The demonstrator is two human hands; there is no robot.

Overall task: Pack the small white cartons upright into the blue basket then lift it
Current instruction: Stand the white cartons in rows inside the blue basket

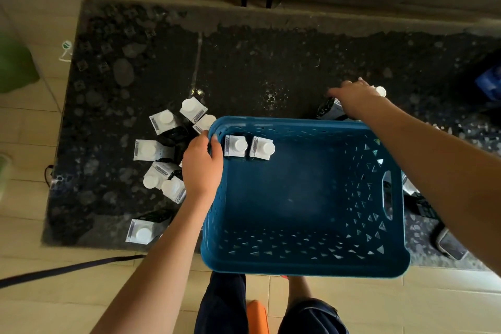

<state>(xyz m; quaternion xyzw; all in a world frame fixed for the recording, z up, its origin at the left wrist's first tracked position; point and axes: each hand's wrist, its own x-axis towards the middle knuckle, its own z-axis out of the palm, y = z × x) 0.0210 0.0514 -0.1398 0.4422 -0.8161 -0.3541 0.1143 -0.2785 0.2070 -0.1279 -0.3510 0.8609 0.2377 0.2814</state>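
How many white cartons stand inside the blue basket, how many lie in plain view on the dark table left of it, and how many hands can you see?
Cartons inside the blue basket: 2
Cartons on the table left of the basket: 7
Hands: 2, the left hand gripping the basket rim and the right hand at a carton beyond it
Total: 11

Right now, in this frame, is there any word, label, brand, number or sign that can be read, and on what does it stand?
Nothing can be read as text.
Cartons in the blue basket, e.g. the left one: a printed strip on the top edge, too small and blurred.
Cartons on the dark rug, e.g.: barcode-like strips, unreadable.
Carton under the right hand: dark patterned side, no legible words.
Left hand grips the basket rim.
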